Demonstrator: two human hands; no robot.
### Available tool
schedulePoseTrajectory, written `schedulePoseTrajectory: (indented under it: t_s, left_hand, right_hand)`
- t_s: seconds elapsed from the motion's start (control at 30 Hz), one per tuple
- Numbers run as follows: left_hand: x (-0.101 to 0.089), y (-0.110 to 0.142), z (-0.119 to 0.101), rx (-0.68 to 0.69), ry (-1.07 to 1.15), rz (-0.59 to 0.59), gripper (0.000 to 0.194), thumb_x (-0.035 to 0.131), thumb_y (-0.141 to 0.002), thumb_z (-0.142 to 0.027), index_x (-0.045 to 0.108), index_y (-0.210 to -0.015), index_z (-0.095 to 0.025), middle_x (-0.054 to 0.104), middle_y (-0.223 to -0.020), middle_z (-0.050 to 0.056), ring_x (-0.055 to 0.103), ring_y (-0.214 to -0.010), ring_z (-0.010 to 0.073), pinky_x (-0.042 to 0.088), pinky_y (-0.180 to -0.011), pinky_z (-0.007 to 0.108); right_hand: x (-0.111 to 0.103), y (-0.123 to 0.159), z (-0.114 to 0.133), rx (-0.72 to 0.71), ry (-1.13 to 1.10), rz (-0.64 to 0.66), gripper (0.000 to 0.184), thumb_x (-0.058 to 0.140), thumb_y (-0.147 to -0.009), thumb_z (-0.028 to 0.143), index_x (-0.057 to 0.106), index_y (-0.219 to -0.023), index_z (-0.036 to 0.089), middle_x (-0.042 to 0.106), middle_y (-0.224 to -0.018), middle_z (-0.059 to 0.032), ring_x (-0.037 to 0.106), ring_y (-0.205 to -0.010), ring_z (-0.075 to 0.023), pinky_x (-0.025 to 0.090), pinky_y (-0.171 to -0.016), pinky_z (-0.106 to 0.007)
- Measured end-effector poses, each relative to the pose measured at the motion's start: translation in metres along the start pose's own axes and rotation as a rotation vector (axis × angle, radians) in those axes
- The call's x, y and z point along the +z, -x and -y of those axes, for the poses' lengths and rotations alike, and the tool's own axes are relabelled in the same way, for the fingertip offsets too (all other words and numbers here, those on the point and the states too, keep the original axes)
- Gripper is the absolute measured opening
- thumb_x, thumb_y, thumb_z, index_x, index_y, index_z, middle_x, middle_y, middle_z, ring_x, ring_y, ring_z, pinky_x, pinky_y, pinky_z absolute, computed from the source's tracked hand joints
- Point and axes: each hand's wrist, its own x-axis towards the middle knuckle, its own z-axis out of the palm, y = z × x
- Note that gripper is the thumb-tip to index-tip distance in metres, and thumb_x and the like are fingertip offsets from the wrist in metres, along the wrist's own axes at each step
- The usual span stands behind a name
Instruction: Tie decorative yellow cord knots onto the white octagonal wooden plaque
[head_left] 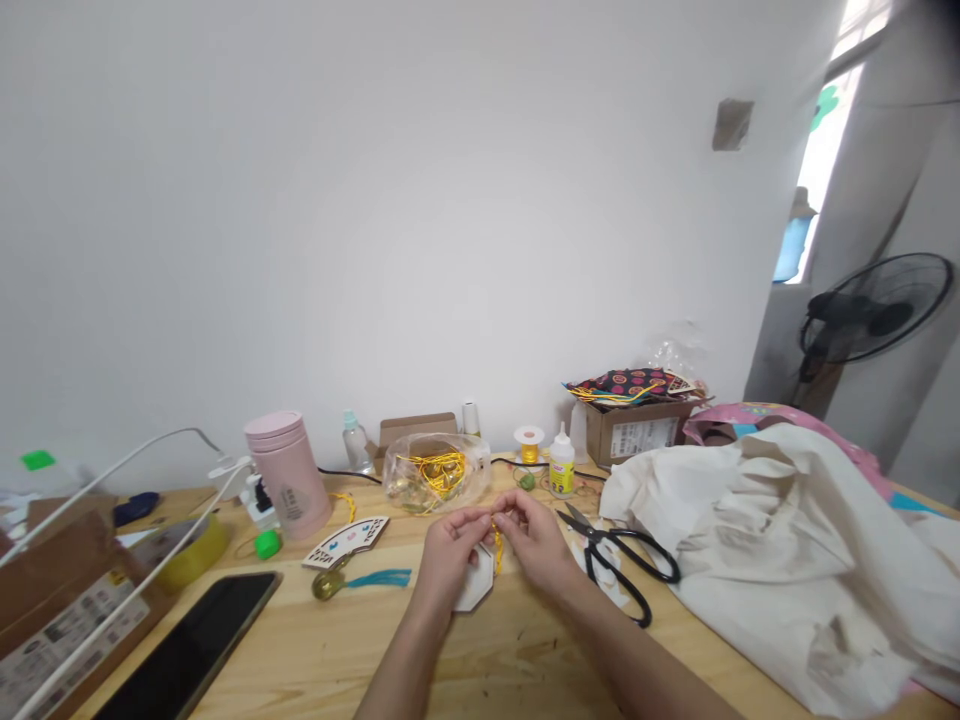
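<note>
The left hand (451, 552) and the right hand (534, 545) both pinch a yellow cord (498, 553) above the wooden table (330, 650), apart from its back edge; a white polygonal plaque (475, 590) shows under the left hand.

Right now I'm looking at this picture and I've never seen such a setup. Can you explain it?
There's no machine: these are a person's bare hands, filmed by a camera worn on their head. The left hand and right hand are close together, fingertips pinching a thin yellow cord. A flat white angular piece is partly hidden by the left hand. On the pale wooden table are black-handled metal scissors, a black rectangular phone, a pink cylindrical tumbler and a cream cloth.
</note>
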Motion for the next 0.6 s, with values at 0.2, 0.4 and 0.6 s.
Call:
schedulePoseTrajectory:
  t_s: [0.2,0.4,0.6]
  left_hand:
    - [-0.001,-0.001,0.000,-0.002,0.009,-0.009,0.023,0.065,-0.054,-0.028,0.062,-0.069,-0.011,0.056,-0.045,-0.001,0.040,-0.034,0.0050,0.024,-0.034,0.015]
    - [0.000,0.000,-0.003,0.001,-0.033,-0.020,0.023,0.063,-0.056,-0.028,0.062,-0.070,-0.009,0.055,-0.045,-0.001,0.039,-0.033,0.0042,0.024,-0.034,0.015]
    - [-0.001,0.000,-0.003,-0.014,-0.043,-0.057,0.024,0.063,-0.055,-0.028,0.061,-0.071,-0.009,0.056,-0.044,-0.001,0.039,-0.033,0.0045,0.024,-0.033,0.015]
  right_hand:
    - [0.001,-0.001,0.008,0.062,-0.146,0.006,0.007,0.047,-0.069,0.022,0.049,-0.074,0.017,0.051,-0.067,0.0013,0.048,-0.057,-0.0093,0.039,-0.051,-0.020]
    - [-0.002,-0.002,0.016,0.175,-0.329,-0.013,0.015,0.054,-0.063,0.025,0.047,-0.073,0.017,0.048,-0.064,0.0026,0.044,-0.050,-0.0070,0.033,-0.039,-0.016]
    - [-0.006,-0.006,0.018,0.242,-0.425,-0.051,0.015,0.054,-0.060,0.023,0.048,-0.072,0.016,0.045,-0.058,0.0051,0.036,-0.042,-0.0044,0.033,-0.037,-0.016]
